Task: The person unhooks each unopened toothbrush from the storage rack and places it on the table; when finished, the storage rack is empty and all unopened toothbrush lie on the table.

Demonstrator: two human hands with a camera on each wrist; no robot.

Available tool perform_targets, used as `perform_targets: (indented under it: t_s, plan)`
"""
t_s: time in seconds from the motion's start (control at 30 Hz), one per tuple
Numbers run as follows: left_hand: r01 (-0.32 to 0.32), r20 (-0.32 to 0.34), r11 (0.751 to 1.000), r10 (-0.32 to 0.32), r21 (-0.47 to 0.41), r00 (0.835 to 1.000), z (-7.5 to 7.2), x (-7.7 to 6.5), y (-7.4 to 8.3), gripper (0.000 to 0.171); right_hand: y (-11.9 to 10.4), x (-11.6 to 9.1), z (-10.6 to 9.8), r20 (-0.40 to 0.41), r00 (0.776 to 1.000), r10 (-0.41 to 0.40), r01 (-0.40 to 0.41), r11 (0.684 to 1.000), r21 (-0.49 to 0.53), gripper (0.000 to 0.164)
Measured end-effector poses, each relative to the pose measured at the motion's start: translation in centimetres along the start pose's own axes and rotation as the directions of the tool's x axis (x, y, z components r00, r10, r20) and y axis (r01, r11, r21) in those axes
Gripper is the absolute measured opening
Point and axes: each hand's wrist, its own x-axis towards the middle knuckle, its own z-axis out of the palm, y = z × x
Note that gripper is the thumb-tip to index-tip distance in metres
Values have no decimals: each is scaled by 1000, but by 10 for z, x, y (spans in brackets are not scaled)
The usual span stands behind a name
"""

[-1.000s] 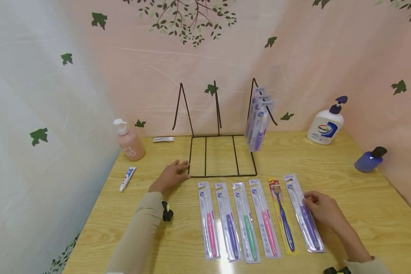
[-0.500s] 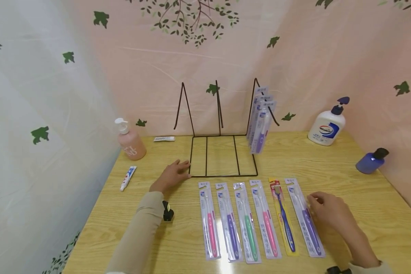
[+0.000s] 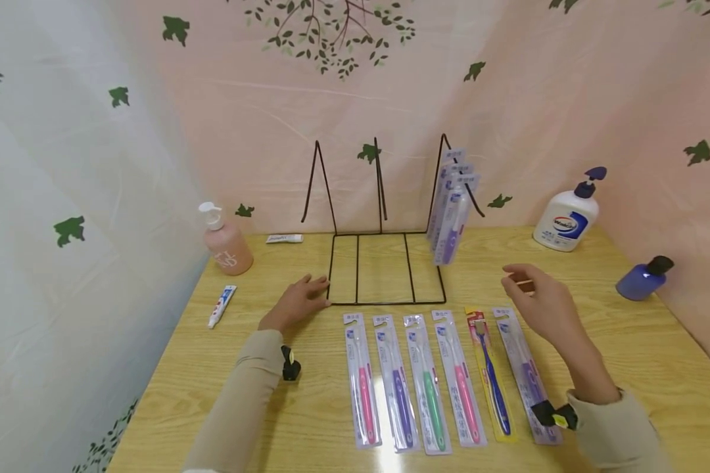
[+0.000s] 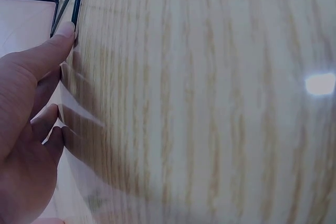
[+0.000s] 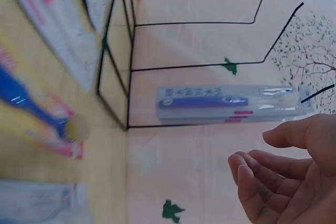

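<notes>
My left hand [image 3: 298, 302] rests on the table at the near left corner of a black wire display rack [image 3: 384, 304] and holds it between thumb and fingers. In the left wrist view, the thumb [image 4: 52, 45] lies against the wire. My right hand [image 3: 541, 302] is raised right of the rack, fingers loosely bent and nothing in them. Packaged toothbrushes [image 3: 454, 223] hang from the rack's right hook, a purple-handled one in front. Before the rack lie several more packs in a row, including a blue toothbrush on a yellow card [image 3: 492, 374] and a purple toothbrush [image 3: 511, 341] partly under my right wrist.
A pink pump bottle [image 3: 227, 249] and two small toothpaste tubes, one white [image 3: 284, 238] and one blue-and-white [image 3: 221, 307], stand or lie at left. A white pump bottle [image 3: 565, 220] and a blue bottle [image 3: 641, 281] are at right. Printed cloth [image 3: 242, 118] encloses the table.
My right hand has left the rightmost purple toothbrush pack and moved up and forward, toward the rack's right side. That pack stays on the table, shifted slightly. My left hand keeps its place.
</notes>
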Motion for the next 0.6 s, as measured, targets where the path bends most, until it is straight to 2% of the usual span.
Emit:
perform_targets:
  t_s: [0.13, 0.33, 0.47, 0.6]
  plan:
    - [2, 0, 1000, -2, -1, 1000, -1, 0, 1, 57, -13, 25, 6, -46, 997, -55, 59, 993, 97, 41]
    - [9, 5, 1000, -9, -2, 1000, -1, 0, 2, 57, -21, 65, 24, -111, 989, -98, 121, 966, 226, 40]
    - [14, 6, 1000, -14, -8, 1000, -1, -1, 2, 57, -24, 85, 35, -158, 984, -78, 122, 948, 295, 38]
    - [15, 7, 999, -15, -29, 1000, -1, -1, 2, 57, -26, 96, 43, -185, 981, -48, 111, 931, 347, 33]
